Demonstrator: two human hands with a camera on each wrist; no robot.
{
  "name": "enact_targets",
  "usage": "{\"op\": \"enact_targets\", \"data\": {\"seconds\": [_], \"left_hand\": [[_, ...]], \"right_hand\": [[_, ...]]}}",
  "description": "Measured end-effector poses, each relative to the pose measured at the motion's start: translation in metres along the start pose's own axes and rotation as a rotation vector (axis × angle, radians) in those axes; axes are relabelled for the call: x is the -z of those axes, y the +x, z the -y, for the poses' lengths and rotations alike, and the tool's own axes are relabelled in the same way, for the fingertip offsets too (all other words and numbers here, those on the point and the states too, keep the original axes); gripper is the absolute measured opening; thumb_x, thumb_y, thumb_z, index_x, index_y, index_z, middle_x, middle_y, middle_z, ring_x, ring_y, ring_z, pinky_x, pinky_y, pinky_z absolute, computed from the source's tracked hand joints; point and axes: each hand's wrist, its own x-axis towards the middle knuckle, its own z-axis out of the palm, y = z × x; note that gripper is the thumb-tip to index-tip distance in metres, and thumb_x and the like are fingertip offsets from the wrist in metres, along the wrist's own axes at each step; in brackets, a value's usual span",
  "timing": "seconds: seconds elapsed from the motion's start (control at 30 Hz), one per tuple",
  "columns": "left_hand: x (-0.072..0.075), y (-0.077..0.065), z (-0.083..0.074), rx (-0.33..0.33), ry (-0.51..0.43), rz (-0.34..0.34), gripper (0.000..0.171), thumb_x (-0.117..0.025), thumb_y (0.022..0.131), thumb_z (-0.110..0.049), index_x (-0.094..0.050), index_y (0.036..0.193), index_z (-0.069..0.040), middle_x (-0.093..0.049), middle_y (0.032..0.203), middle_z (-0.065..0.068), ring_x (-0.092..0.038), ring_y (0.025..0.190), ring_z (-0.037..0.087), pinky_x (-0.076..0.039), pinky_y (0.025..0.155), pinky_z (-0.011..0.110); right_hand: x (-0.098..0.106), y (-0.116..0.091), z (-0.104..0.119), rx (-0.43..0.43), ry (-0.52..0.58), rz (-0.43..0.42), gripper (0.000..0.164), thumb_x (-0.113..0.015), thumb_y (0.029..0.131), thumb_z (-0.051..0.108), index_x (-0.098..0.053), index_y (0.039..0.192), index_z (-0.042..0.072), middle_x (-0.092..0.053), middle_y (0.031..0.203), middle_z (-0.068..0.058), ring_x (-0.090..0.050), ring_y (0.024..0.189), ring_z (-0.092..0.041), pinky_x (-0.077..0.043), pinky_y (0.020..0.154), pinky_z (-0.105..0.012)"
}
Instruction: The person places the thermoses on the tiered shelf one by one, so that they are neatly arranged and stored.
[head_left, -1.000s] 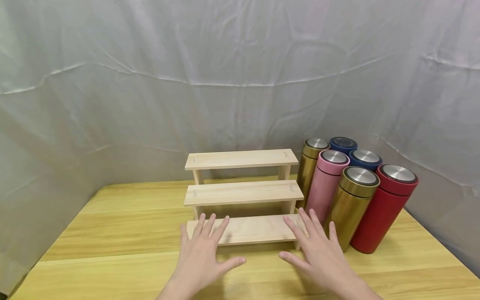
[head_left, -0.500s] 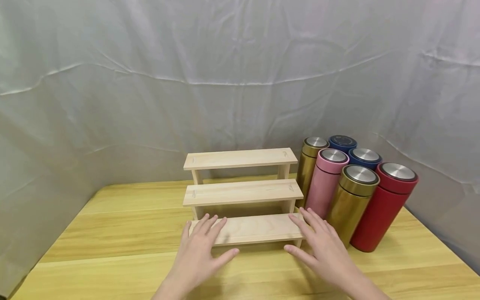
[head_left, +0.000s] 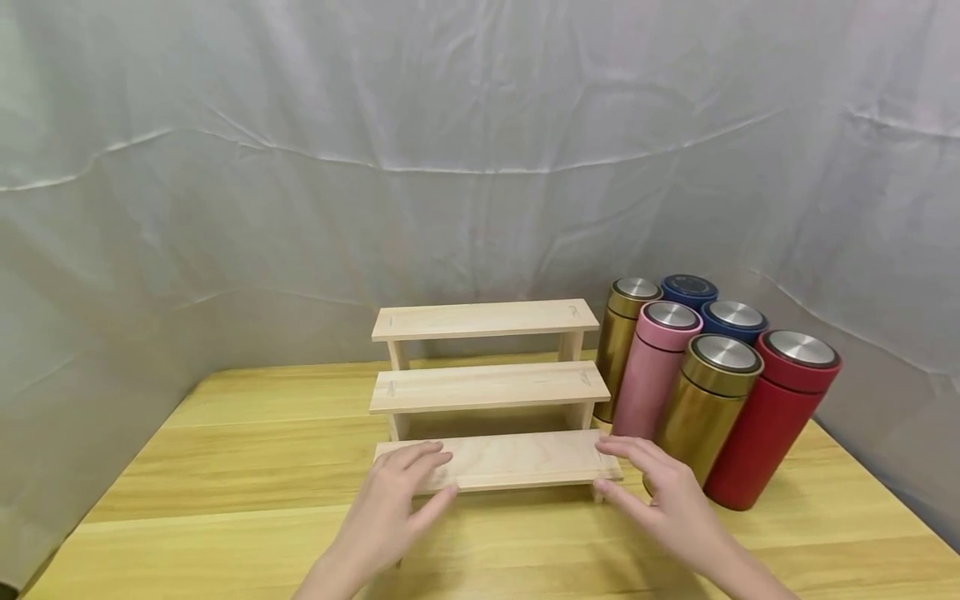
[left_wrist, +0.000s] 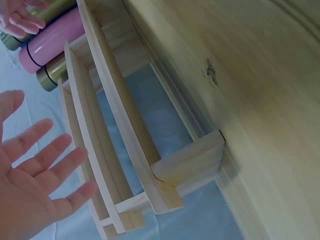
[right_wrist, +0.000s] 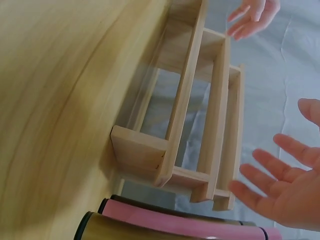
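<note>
A pale wooden three-step display stand (head_left: 487, 387) rests on the table in the middle of the head view. My left hand (head_left: 386, 504) is over the left end of its lowest step, fingers loosely bent and thumb apart, holding nothing. Over the right end is my right hand (head_left: 663, 500), bent in the same way and holding nothing. In the left wrist view a gap shows between the left hand (left_wrist: 42, 185) and the stand (left_wrist: 107, 125). The right wrist view shows the right hand (right_wrist: 282, 182) also apart from the stand (right_wrist: 200, 115).
Several upright thermos flasks crowd the stand's right side: pink (head_left: 654, 367), gold (head_left: 705, 417), red (head_left: 772, 417), with a second gold (head_left: 615, 358) and two blue ones (head_left: 735, 321) behind. Grey cloth (head_left: 480, 167) hangs behind the wood-grain table (head_left: 225, 500).
Both hands' fingers have gone from spread and straight to more bent and closer together. The hands have drawn slightly outward and back. The stand and flasks stay in place.
</note>
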Motion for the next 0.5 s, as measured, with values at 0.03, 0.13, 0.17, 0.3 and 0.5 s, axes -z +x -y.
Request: {"op": "enact_targets", "data": {"seconds": [0.03,0.13,0.17,0.3,0.5], "left_hand": [[0.0,0.0,0.0,-0.001,-0.011,-0.016,0.029,-0.068,0.078,-0.023,-0.065,0.101,-0.007,-0.061,0.109,0.008,-0.054,0.1,0.023,-0.042,0.084,0.046],[0.001,-0.001,0.002,0.0,-0.029,-0.052,0.024,-0.069,0.077,-0.02,-0.066,0.098,-0.007,-0.062,0.107,0.006,-0.055,0.099,0.021,-0.045,0.082,0.043],[0.002,-0.001,0.003,0.0,-0.033,-0.062,0.023,-0.069,0.077,-0.018,-0.066,0.097,-0.007,-0.062,0.106,0.005,-0.055,0.098,0.02,-0.045,0.081,0.043],[0.005,-0.001,0.005,0.015,-0.038,-0.078,0.019,-0.068,0.077,-0.015,-0.067,0.095,-0.008,-0.063,0.104,0.004,-0.056,0.098,0.018,-0.046,0.081,0.04],[0.009,-0.003,0.01,0.054,-0.079,-0.098,0.016,-0.069,0.077,-0.011,-0.067,0.093,-0.008,-0.064,0.1,0.002,-0.057,0.097,0.016,-0.043,0.085,0.041]], "right_hand": [[0.001,0.0,-0.001,0.008,0.022,-0.012,0.038,-0.076,0.065,0.002,-0.064,0.101,0.008,-0.063,0.101,-0.003,-0.056,0.096,-0.011,-0.035,0.084,-0.008],[0.004,-0.002,-0.004,0.019,0.071,-0.033,0.038,-0.075,0.063,-0.003,-0.065,0.098,0.009,-0.064,0.096,0.0,-0.056,0.09,-0.005,-0.04,0.077,-0.01],[0.005,-0.003,-0.004,0.017,0.083,-0.035,0.038,-0.075,0.063,-0.005,-0.065,0.097,0.009,-0.064,0.095,0.002,-0.056,0.088,-0.004,-0.04,0.075,-0.011],[0.011,-0.006,-0.007,-0.018,0.09,-0.036,0.038,-0.073,0.062,-0.009,-0.066,0.094,0.01,-0.064,0.091,0.006,-0.055,0.08,-0.003,-0.041,0.07,-0.01],[0.02,-0.01,-0.013,-0.005,0.154,-0.054,0.036,-0.069,0.063,-0.015,-0.066,0.092,0.006,-0.065,0.086,0.004,-0.056,0.073,-0.003,-0.043,0.062,-0.011]]}}
